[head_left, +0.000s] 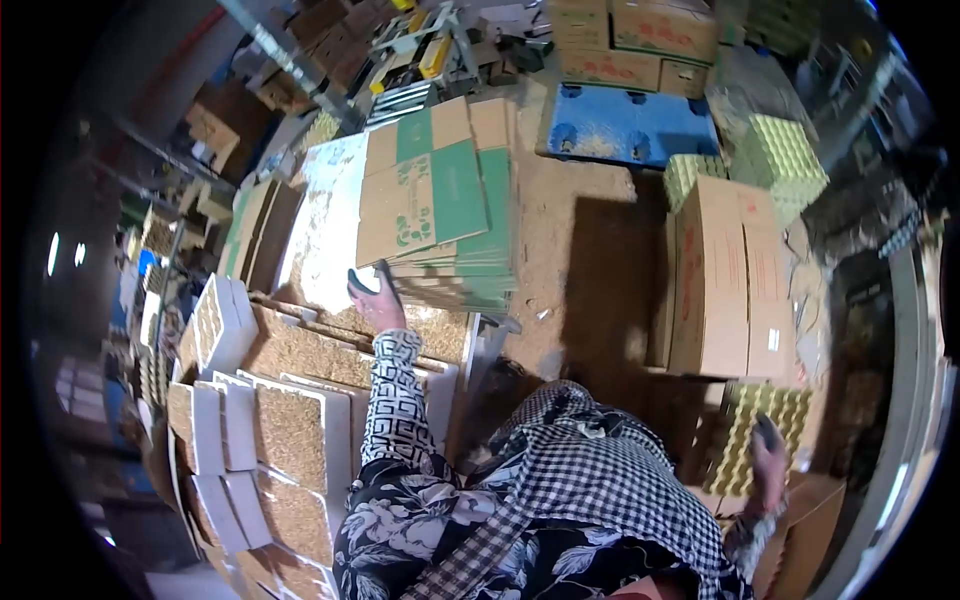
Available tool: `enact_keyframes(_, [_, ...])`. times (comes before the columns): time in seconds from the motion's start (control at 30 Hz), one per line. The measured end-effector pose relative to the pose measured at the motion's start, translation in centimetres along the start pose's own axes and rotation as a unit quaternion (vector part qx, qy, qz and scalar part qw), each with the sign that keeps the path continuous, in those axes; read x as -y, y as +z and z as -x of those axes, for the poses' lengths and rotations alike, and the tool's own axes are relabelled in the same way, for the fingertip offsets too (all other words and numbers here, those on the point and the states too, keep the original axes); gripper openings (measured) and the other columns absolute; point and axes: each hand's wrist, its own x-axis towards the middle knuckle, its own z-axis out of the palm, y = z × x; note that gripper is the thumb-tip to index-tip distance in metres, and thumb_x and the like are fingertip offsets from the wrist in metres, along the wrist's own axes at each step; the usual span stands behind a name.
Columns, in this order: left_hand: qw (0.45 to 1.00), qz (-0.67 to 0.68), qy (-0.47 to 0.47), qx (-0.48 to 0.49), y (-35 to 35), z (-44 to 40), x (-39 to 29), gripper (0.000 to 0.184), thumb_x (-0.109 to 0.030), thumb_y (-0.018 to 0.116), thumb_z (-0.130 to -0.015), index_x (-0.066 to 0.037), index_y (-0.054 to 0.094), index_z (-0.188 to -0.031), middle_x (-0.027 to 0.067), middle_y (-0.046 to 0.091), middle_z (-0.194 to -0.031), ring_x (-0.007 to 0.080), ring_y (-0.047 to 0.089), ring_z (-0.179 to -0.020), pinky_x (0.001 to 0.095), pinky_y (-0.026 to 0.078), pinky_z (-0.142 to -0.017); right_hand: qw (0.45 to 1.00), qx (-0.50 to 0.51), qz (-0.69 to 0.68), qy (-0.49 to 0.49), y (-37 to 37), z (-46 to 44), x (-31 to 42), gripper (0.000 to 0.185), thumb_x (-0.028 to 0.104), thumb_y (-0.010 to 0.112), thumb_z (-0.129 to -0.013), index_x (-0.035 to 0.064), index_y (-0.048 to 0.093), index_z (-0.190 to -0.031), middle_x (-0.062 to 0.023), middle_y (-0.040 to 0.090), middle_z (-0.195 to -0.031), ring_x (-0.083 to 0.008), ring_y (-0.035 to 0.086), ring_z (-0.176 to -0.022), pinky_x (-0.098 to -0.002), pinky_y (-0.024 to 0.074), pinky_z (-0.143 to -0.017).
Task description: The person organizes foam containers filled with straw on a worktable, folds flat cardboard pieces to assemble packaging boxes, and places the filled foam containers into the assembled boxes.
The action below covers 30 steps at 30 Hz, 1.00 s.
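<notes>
Tbh, squaring the open left hand point(376, 300) to the flat green-and-brown cardboard stack's point(455, 195) near corner helps; can't tell whether the right hand point(769, 466) grips.

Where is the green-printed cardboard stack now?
In the head view, the cardboard stack sits upper left of centre, just beyond the left hand and left of the blue pallet.

Here I've got a white tabletop point(325, 215) dusted with brown bits, and a stack of flattened cardboard point(405, 200) lies right on it, green and brown! Across the dirty brown floor point(545, 215), I'm seeing a blue pallet point(632, 128) lying flat.
</notes>
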Motion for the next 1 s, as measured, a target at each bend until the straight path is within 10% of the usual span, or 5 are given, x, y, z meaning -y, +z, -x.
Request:
enact_keyframes(0.2, [0.944, 0.193, -0.26, 0.056, 3.6, -8.3, 1.1, 0.092, -0.038, 0.074, -0.079, 0.004, 0.021, -0.141, 0.0213, 0.043, -0.132, 0.0288, 0.049, -0.115, 0.0372, 0.042, -0.095, 0.909, 0.393, -0.135, 0.038, 25.3, -17.3, 15.8, 0.06, 0.031, 0.057, -0.093, 0.0056, 0.033, -0.141, -0.0118, 0.051, -0.13, -0.0185, 0.054, -0.103, -0.0326, 0.0443, -0.09])
enact_keyframes(0.27, [0.933, 0.282, -0.225, 0.018, 5.0, -8.0, 1.8, 0.036, -0.016, 0.064, -0.088, 0.005, 0.057, -0.116, 0.0102, 0.064, -0.104, 0.0185, 0.061, -0.091, 0.0281, 0.049, -0.081, 0.873, 0.395, -0.237, 0.162, 31.4, -19.4, 20.7, 0.059, 0.036, 0.054, -0.094, 0.0116, 0.032, -0.142, -0.0065, 0.049, -0.129, -0.0216, 0.053, -0.104, -0.0371, 0.0465, -0.085])
enact_keyframes(0.53, [0.898, 0.283, -0.312, 0.125, 0.7, -8.4, 2.7, 0.043, -0.02, 0.068, -0.081, 0.002, 0.054, -0.115, 0.0091, 0.061, -0.098, 0.0178, 0.059, -0.082, 0.0281, 0.048, -0.07, 0.884, 0.318, -0.151, 0.308, 48.7, -26.1, 30.0, 0.061, 0.052, 0.043, -0.094, 0.011, 0.039, -0.138, -0.0072, 0.051, -0.128, -0.024, 0.052, -0.109, -0.0372, 0.0448, -0.092])
enact_keyframes(0.7, [0.907, 0.248, -0.316, 0.127, -0.6, -8.6, 2.6, 0.04, -0.023, 0.073, -0.078, -0.003, 0.056, -0.108, 0.0025, 0.059, -0.079, 0.0112, 0.054, -0.064, 0.0237, 0.043, -0.056, 0.601, 0.582, -0.421, 0.352, 56.7, -27.8, 24.4, 0.056, 0.049, 0.04, -0.095, 0.0064, 0.046, -0.13, -0.0108, 0.055, -0.123, -0.0272, 0.054, -0.111, -0.0409, 0.0462, -0.093])
enact_keyframes(1.0, [0.913, 0.211, -0.274, -0.217, -1.7, -6.4, 7.7, 0.062, -0.019, 0.071, -0.078, 0.007, 0.042, -0.126, 0.0181, 0.053, -0.118, 0.0252, 0.053, -0.106, 0.0338, 0.044, -0.092, 0.737, 0.58, -0.14, 0.318, 59.2, -23.0, 26.5, 0.046, 0.043, 0.048, -0.093, 0.0056, 0.053, -0.12, -0.0113, 0.059, -0.115, -0.0282, 0.056, -0.106, -0.0406, 0.0484, -0.091])
